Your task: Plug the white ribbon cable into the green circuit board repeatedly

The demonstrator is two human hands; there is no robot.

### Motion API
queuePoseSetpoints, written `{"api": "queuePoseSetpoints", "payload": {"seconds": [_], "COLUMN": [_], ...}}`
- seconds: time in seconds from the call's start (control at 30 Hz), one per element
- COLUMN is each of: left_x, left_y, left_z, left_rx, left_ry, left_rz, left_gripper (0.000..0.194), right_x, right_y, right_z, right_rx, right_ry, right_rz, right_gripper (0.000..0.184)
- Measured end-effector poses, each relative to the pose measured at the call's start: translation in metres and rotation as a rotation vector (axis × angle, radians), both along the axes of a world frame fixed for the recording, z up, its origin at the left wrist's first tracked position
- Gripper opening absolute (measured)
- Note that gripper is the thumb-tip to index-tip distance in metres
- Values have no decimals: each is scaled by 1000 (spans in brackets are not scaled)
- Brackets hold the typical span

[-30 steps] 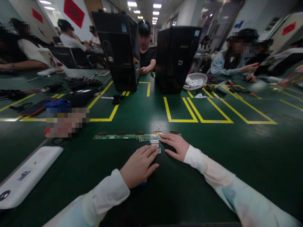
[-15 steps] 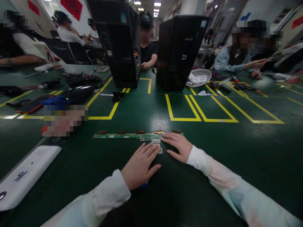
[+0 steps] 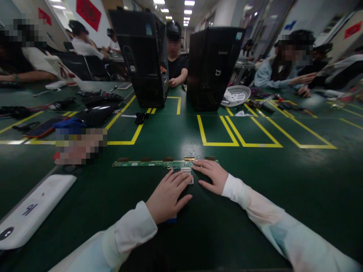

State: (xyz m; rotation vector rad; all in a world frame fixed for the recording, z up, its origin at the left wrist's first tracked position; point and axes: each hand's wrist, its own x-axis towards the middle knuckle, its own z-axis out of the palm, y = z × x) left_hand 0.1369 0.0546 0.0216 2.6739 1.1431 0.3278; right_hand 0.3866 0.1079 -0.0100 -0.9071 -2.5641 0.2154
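Note:
A long, narrow green circuit board (image 3: 147, 164) lies crosswise on the table in front of me. Along its far edge sit several brown-gold flex tabs. My right hand (image 3: 212, 174) rests palm down over the board's right end, fingers stretched out. Just left of it, my left hand (image 3: 170, 194) lies flat with its fingers extended and thumb apart. Its fingertips touch a white flat piece (image 3: 191, 180) beside the white connector (image 3: 186, 169) at the board's near edge. From under the left palm a blue strip (image 3: 171, 219) shows; whether it joins the white piece is hidden.
Two black computer towers (image 3: 138, 56) (image 3: 214, 68) stand at the back, a person (image 3: 177, 71) between them. A white oblong device (image 3: 36, 207) lies at left, near cables and a blurred patch. Yellow tape (image 3: 221, 144) marks the green table. A white basket (image 3: 238, 94) sits behind.
The camera view has shifted slightly. Both hands and the circuit board keep nearly the same places relative to each other.

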Motion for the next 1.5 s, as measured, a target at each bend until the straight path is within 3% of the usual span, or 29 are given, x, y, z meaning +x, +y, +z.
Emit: {"api": "queuePoseSetpoints", "payload": {"seconds": [0.27,0.43,0.57,0.7,0.83,1.0,1.17,1.5], "left_x": [-11,-27,-45,-69,-102,-139,-149,-133], "left_y": [10,22,15,-14,-52,-83,-82,-57], "left_z": [14,20,21,12,-9,-33,-42,-37], "left_rx": [199,239,257,272,251,319,351,330], "left_ry": [-113,-82,-47,53,208,250,234,174], "left_rz": [190,297,394,536,648,716,776,822], "left_gripper": [34,33,37,48,55,64,67,64], "right_x": [1,1,1,1,1,0,1,-12], "right_y": [3,6,7,7,7,9,10,0], "right_z": [-3,-7,-8,-8,-11,-19,-22,-13], "right_rx": [18,47,51,19,26,65,83,167], "right_ry": [-24,-21,-24,-54,-54,-36,-33,-27], "right_rz": [8,13,15,12,2,-25,-27,-33], "right_gripper": [49,49,50,50,50,50,48,42]}}
